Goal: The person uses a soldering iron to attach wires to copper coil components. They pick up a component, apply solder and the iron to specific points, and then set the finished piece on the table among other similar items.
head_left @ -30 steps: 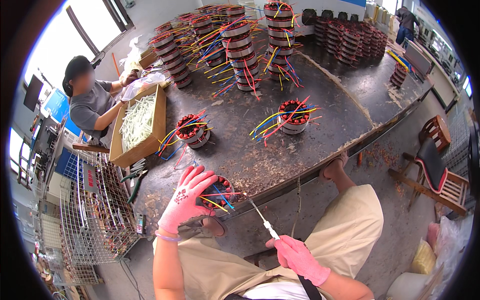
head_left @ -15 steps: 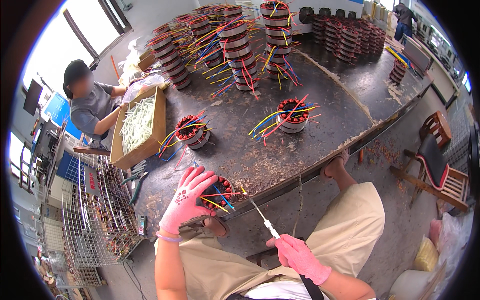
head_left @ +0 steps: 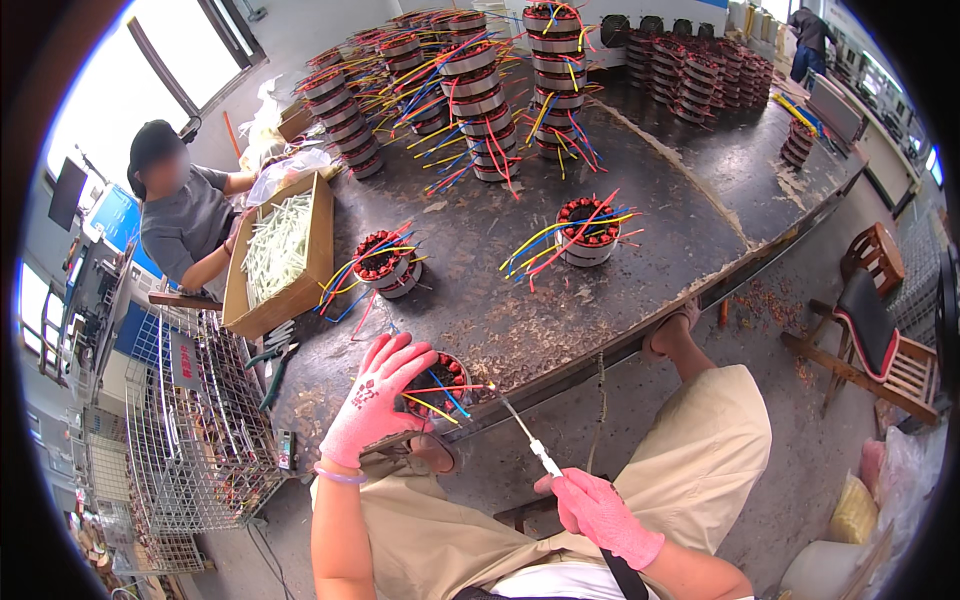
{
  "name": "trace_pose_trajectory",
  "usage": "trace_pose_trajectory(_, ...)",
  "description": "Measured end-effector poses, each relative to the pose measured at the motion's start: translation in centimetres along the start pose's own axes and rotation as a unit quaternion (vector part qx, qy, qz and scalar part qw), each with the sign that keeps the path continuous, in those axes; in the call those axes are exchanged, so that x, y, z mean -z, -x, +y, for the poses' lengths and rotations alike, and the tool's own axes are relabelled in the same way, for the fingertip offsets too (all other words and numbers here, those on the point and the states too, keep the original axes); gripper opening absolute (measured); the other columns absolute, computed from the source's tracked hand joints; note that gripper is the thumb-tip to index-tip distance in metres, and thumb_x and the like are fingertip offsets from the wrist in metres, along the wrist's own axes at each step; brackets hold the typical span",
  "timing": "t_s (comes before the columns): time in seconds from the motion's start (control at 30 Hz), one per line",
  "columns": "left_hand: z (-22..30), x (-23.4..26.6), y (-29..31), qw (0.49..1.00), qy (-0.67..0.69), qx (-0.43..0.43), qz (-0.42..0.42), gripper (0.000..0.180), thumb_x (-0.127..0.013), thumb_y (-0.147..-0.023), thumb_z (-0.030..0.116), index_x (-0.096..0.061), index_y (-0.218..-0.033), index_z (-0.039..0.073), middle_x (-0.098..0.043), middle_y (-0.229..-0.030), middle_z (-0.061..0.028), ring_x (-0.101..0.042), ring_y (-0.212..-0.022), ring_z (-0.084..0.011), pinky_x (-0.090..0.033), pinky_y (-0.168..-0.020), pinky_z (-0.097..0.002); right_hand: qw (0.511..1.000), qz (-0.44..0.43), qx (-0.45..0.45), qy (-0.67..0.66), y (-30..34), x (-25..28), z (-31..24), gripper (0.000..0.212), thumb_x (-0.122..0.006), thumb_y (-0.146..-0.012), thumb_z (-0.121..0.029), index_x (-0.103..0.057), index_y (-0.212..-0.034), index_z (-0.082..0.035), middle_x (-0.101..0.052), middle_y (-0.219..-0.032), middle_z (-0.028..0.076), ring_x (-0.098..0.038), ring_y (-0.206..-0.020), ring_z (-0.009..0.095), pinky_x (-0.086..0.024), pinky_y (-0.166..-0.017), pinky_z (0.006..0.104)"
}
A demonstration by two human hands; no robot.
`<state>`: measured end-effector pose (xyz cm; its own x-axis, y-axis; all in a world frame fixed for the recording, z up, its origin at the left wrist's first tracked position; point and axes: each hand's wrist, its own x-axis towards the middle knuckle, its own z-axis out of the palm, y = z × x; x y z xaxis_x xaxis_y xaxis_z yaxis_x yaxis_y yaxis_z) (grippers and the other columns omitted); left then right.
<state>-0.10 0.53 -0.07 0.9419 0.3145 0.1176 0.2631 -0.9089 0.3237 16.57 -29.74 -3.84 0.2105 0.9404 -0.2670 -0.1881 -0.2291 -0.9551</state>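
My left hand (head_left: 372, 402), in a pink glove, wraps the left side of a motor stator (head_left: 446, 374) at the table's near edge. Red, blue and yellow lead wires (head_left: 455, 390) stick out of the stator to the right. In my pink-gloved right hand (head_left: 600, 515) is a slim tool with a white handle and thin metal rod (head_left: 540, 452), like a soldering iron. Its tip reaches the end of the red wire, where a small bright spot shows. Whether they touch is too small to tell. My right fingers are closed around the handle.
Two wired stators (head_left: 385, 265) (head_left: 587, 232) stand farther in on the dark table (head_left: 480, 290). Tall stator stacks (head_left: 475, 100) rise behind. A box of pale tubes (head_left: 275, 250) sits left, beside a co-worker (head_left: 180, 210). Pliers (head_left: 275, 375) lie at the left edge; a chair (head_left: 865, 325) stands right.
The short yellow end beside the tool's tip no longer shows; a bright spot is at the red wire's end. My hands have barely moved. The co-worker's arm has shifted slightly.
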Motion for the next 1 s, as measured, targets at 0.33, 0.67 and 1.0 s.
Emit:
trace_pose_trajectory(0.33, 0.0, 0.1, 0.1, 1.0, -0.005, 0.001, -0.005, 0.098, -0.086, -0.048, 0.029, -0.054, -0.139, 0.011, -0.052, -0.145, -0.0079, -0.039, -0.141, -0.0337, -0.024, -0.122, -0.0499, 0.982, 0.018, -0.155, -0.105, -0.1, -0.2, -1.4, 0.03, -0.045, -0.105, -0.024, -0.064, -0.112, -0.002, -0.044, -0.064, -0.001, -0.044, -0.055, 0.007, -0.036, -0.052, 0.0251)
trace_pose_trajectory(0.67, 0.0, 0.1, 0.1, 1.0, -0.004, 0.0, -0.005, 0.098, -0.087, -0.048, 0.03, -0.054, -0.139, 0.011, -0.052, -0.145, -0.0085, -0.039, -0.141, -0.034, -0.025, -0.121, -0.0503, 0.983, 0.022, -0.154, -0.094, -0.2, -0.3, -1.7, 0.031, -0.046, -0.104, -0.025, -0.065, -0.112, -0.002, -0.045, -0.063, -0.002, -0.042, -0.054, 0.007, -0.034, -0.051, 0.025)
trace_pose_trajectory(1.0, 0.2, 0.2, -0.1, 1.0, -0.005, 0.001, -0.009, 0.099, -0.087, -0.049, 0.03, -0.054, -0.14, 0.011, -0.052, -0.145, -0.0086, -0.039, -0.141, -0.0339, -0.024, -0.122, -0.0499, 0.98, 0.026, -0.15, -0.124, -0.2, -0.2, -0.8, 0.031, -0.047, -0.104, -0.025, -0.065, -0.112, -0.001, -0.045, -0.062, -0.002, -0.042, -0.054, 0.007, -0.035, -0.052, 0.0249)
